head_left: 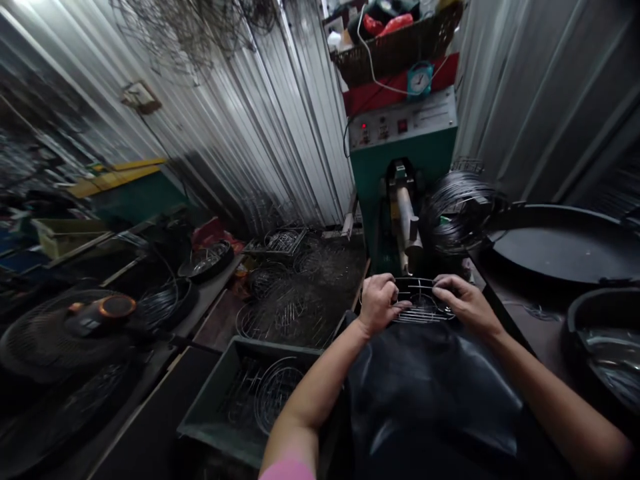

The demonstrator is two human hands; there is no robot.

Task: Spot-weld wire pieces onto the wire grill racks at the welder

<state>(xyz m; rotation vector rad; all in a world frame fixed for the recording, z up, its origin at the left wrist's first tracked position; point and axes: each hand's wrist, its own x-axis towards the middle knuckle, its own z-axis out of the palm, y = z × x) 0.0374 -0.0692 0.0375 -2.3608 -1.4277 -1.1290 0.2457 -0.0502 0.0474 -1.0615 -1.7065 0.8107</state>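
A round wire rack [421, 308] with parallel bars lies above my lap, just in front of a spot-welding machine [404, 150]. My left hand [379, 303] grips the rack's left side, thumb and fingers closed on the wire. On the opposite side my right hand [463, 303] pinches the rim between thumb and fingers. Beyond the hands, the welder's metal electrode arm [406, 217] points down toward the rack's far edge; I cannot tell whether they touch. A dark apron [430, 393] covers my lap beneath the rack.
At left stands a green bin [203, 417] holding round wire pieces. More wire racks [295, 307] are heaped behind it. A wire bundle [460, 207] hangs right of the machine, near a wide black pan [560, 243]. A fan [75, 327] stands far left.
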